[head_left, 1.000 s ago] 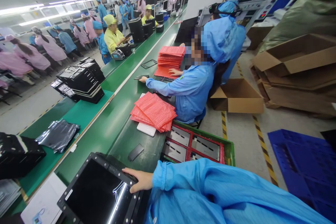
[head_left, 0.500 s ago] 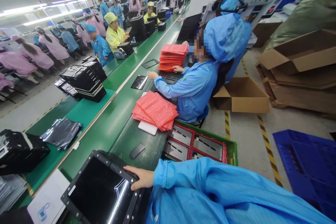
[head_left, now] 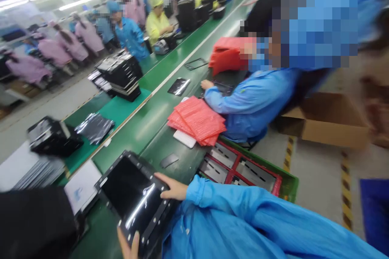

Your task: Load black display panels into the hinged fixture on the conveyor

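Observation:
A black tray with a glossy dark screen panel [head_left: 130,186] in it lies in front of me, studs along its rim. My right hand [head_left: 172,187] is on its right edge, fingers and thumb parted across the rim. My left hand [head_left: 128,245] holds the near edge; only two digits show and the rest is cut off by the frame. Beyond the tray, a small dark flat piece [head_left: 169,160] lies on the green bench [head_left: 146,129]. Red bubble-wrap pouches [head_left: 197,119] are piled further along, partly over a white flat item [head_left: 184,139].
A co-worker in blue [head_left: 252,101] sits to the right. A green crate [head_left: 290,186] holds panels in red wrap. Black trays [head_left: 54,135], silvery bags [head_left: 95,127] and a white sheet [head_left: 82,184] stand left. A blurred black object [head_left: 36,222] fills the lower left; an open carton [head_left: 334,125] is on the floor.
My left hand has come into view at the tray's near edge. My right hand stays on the right edge. The view has swung, shifting the bench and co-worker rightward in the picture.

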`<state>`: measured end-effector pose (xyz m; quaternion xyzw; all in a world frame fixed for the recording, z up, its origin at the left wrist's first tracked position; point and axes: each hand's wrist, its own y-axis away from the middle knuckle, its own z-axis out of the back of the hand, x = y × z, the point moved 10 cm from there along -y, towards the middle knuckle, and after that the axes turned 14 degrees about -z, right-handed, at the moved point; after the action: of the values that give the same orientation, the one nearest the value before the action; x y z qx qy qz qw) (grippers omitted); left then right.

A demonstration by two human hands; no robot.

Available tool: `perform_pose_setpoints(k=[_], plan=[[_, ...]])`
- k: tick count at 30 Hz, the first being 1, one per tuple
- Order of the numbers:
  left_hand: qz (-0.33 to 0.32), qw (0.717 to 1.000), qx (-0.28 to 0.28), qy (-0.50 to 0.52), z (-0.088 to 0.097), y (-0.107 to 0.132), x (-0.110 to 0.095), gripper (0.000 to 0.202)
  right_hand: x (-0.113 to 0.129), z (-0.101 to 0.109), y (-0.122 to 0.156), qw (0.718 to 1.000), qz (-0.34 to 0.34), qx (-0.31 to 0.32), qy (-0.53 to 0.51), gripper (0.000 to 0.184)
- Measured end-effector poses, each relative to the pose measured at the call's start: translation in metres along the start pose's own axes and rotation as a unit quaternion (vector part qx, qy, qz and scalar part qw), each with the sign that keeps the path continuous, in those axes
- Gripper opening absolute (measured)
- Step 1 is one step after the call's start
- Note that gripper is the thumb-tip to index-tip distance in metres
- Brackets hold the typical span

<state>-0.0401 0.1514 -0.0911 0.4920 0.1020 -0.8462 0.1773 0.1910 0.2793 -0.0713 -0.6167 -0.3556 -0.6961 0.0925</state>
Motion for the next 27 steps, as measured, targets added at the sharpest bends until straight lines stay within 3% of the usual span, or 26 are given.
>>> perform_pose_setpoints(k=[3,6,16,27], plan=[[-0.009,0.997,-0.043,0.068,0.001,0.011,-0.017,0.087,-0.004,-0.001,0.001,1.0,0.013,0.003,-0.012,0.097],[-0.02,0.994,-0.036,0.097,-0.001,0.01,-0.027,0.089,-0.009,-0.003,-0.002,1.0,0.014,0.018,-0.021,0.097],[-0.008,0.992,-0.034,0.119,-0.002,0.019,-0.025,0.093,-0.011,-0.009,0.007,0.998,-0.018,0.065,0.015,0.096],[0.028,0.993,-0.035,0.112,-0.006,0.031,-0.026,0.085,-0.022,-0.01,0.013,0.999,-0.046,0.018,0.008,0.091]])
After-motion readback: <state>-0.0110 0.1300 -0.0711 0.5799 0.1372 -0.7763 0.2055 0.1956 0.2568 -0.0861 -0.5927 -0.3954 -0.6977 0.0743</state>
